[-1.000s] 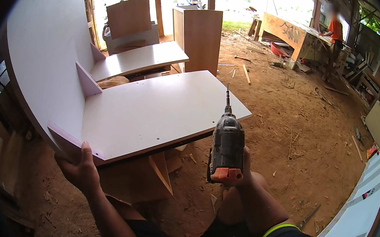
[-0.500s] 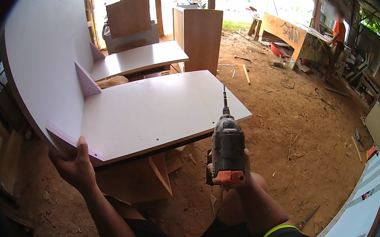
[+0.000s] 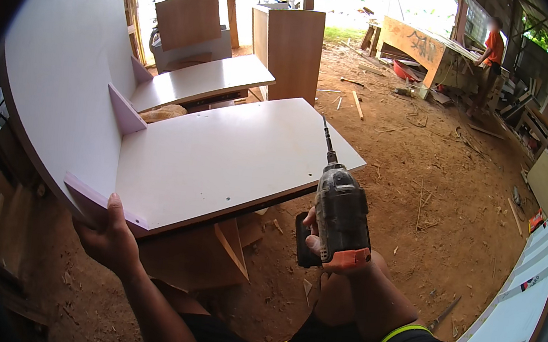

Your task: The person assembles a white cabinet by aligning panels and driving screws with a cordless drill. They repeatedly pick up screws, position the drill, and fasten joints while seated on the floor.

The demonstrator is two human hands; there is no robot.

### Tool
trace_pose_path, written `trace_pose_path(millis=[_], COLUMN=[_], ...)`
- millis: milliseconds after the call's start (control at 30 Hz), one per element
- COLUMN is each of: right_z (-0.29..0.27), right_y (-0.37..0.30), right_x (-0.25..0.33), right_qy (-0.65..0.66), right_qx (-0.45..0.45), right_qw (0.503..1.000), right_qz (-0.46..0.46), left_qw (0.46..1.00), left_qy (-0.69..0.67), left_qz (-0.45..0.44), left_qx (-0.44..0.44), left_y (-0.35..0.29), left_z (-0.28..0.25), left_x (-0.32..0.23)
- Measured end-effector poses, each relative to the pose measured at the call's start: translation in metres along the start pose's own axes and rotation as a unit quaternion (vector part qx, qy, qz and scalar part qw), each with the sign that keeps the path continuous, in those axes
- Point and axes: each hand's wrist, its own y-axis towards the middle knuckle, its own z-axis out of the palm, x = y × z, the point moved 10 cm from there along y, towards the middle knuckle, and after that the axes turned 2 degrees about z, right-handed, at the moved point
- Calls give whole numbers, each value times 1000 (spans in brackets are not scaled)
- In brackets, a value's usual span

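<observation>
- While its slim bit (image 3: pixel 327 133) points forward, the cordless impact driver (image 3: pixel 343 215) shows a scuffed, dusty black housing and an orange-red rear.
- It sits beside the near right edge of a glossy white panel (image 3: pixel 222 159), which has small dark holes and a dark edge.
- Right hand (image 3: pixel 312 242): the grip is wrapped around the driver's handle.
- Left hand (image 3: pixel 108 239): the grip clasps the curved upright board (image 3: pixel 63 82), thumb against a lilac strip (image 3: pixel 94 199).
- Most of the right palm hides behind the driver; the left fingers vanish behind the board.
- The upright board is cut off at the top.
</observation>
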Motion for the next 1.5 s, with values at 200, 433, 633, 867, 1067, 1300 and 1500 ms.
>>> trace_pose_path(millis=[200, 433, 633, 867, 1067, 1300, 1500], right_z=[0, 0, 0, 1, 11, 7, 10], right_y=[-1, 0, 4, 0, 12, 13, 13], right_x=[-4, -9, -15, 23, -6, -12, 10], right_qy=[44, 117, 128, -94, 213, 146, 90], right_qx=[-4, 10, 22, -16, 53, -11, -37], right_qw=[999, 992, 991, 974, 974, 989, 993], right_qz=[13, -43, -31, -205, -49, -12, -70], left_qw=[1000, 999, 998, 987, 989, 994, 991], left_qy=[-13, -33, -42, -134, -129, -86, -108], left_qz=[2, -2, 43, 55, 38, 37, 69], left_qx=[0, 18, 34, 66, 58, 50, 47], left_y=[1, 4, 25, 61, 33, 31, 28], left_z=[1, 0, -8, -17, -10, -4, 3], left_x=[2, 3, -12, -41, -23, -2, -4])
